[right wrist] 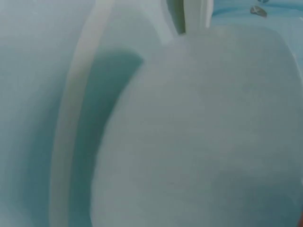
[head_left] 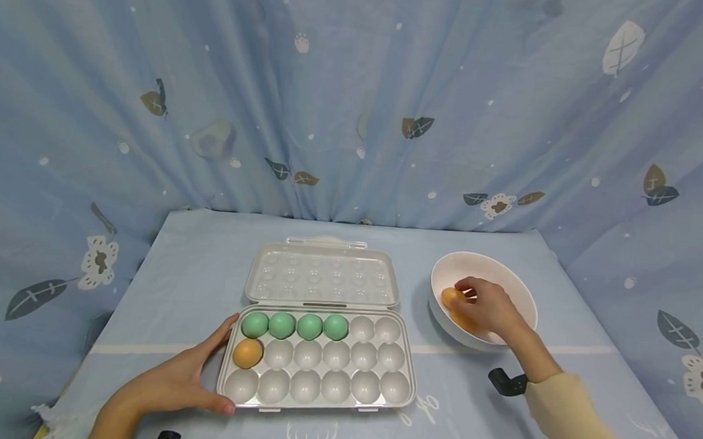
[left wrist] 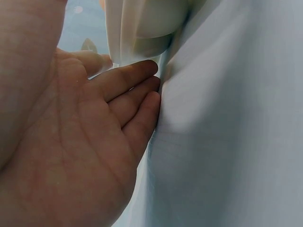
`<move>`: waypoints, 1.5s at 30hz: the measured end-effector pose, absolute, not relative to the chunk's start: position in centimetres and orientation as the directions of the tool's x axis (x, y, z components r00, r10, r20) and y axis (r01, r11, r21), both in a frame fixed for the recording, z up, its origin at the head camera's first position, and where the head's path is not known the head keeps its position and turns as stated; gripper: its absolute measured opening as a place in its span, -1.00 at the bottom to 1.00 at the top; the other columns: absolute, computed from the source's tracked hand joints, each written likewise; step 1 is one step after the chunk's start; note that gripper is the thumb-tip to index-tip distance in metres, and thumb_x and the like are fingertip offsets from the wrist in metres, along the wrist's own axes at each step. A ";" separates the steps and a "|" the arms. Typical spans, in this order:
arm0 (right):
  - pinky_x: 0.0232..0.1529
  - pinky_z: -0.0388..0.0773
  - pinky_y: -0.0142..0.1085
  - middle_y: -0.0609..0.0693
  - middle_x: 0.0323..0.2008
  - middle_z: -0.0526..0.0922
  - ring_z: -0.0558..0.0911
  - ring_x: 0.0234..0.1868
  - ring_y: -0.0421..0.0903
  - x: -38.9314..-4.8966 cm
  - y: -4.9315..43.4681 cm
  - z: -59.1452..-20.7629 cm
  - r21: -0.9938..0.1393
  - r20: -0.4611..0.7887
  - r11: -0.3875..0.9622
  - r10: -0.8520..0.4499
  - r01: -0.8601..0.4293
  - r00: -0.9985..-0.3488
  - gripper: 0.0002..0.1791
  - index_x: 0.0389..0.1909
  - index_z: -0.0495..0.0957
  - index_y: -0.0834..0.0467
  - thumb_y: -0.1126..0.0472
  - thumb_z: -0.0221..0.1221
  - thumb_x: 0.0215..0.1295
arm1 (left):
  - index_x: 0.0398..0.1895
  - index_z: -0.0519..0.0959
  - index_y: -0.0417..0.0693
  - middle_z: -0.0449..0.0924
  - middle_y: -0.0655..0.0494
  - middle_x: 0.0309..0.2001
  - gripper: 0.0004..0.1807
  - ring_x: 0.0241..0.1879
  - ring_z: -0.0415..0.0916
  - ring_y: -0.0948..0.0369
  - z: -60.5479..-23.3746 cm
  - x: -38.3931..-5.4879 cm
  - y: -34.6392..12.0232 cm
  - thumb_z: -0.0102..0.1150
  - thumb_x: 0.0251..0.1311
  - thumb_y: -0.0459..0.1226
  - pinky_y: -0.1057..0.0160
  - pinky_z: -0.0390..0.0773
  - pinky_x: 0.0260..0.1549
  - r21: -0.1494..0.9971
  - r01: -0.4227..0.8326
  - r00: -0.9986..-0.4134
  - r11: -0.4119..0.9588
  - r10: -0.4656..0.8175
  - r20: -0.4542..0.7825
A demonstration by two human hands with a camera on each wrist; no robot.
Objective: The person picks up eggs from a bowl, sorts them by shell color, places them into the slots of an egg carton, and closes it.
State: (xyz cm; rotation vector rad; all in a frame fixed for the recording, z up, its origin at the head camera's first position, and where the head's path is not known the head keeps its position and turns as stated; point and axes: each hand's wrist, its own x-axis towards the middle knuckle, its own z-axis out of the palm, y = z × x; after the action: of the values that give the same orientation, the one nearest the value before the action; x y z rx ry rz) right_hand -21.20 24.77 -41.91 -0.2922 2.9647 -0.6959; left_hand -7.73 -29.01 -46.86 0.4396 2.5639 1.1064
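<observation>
An opened egg box [head_left: 406, 357] lies on the table. Four green balls [head_left: 310, 326] line the left part of its back row, and one orange ball [head_left: 248, 353] sits at the left of the middle row. My left hand [head_left: 179, 377] rests against the box's left end, thumb by the front corner; the left wrist view shows its fingers [left wrist: 125, 85] nearly straight. Over at the right, my right hand [head_left: 488, 308] reaches into a white bowl [head_left: 518, 297] and pinches an orange ball [head_left: 451, 297]. More orange [head_left: 466, 322] shows beneath that hand, partly hidden.
The box's clear lid [head_left: 324, 278] is folded back behind the cups. In the right wrist view the bowl's outer wall [right wrist: 199, 132] fills most of the picture. A light blue cloth [head_left: 204, 257] covers the table, and a patterned curtain [head_left: 347, 98] hangs behind it.
</observation>
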 end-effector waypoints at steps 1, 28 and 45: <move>0.05 0.65 -0.01 0.21 -0.01 0.71 0.67 -0.03 0.13 -21.2 24.6 -42.1 -0.449 -0.038 0.876 -0.217 -0.177 -0.975 -0.57 0.13 0.60 0.32 0.14 0.33 0.36 | 0.71 -0.28 0.22 0.07 -0.16 0.62 0.52 0.54 0.09 -0.19 -46.9 -7.7 -29.0 0.68 -0.16 0.06 -0.30 0.29 0.32 0.740 0.156 -0.905 0.654 0.396 -0.159; 0.14 0.62 0.07 0.20 0.11 0.66 0.66 0.11 0.18 -20.4 23.1 -40.9 -0.541 0.067 0.799 -0.272 -0.264 -0.960 -0.46 0.29 0.51 0.25 0.15 0.36 0.35 | 0.71 -0.30 0.18 0.00 -0.27 0.62 0.52 0.55 0.02 -0.31 -46.9 -7.8 -29.0 0.68 -0.15 0.06 -0.44 0.15 0.34 0.771 0.102 -0.899 0.629 0.389 -0.199; 0.10 0.66 -0.11 0.06 0.06 0.69 0.70 0.07 0.05 -19.5 18.1 -40.0 -0.632 0.195 0.656 -0.381 -0.413 -0.904 -0.49 0.21 0.57 0.16 0.14 0.45 0.27 | 0.71 -0.31 0.24 0.00 -0.27 0.62 0.51 0.56 -0.01 -0.32 -46.9 -7.8 -29.0 0.68 -0.14 0.04 -0.47 0.11 0.35 0.780 0.090 -0.898 0.619 0.389 -0.206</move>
State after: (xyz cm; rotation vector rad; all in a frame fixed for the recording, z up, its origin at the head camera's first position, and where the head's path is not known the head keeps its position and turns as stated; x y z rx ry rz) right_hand -19.54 18.09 -39.97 -0.6953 2.8994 -1.1238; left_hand -7.79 -29.04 -46.90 0.3832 2.4904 1.1718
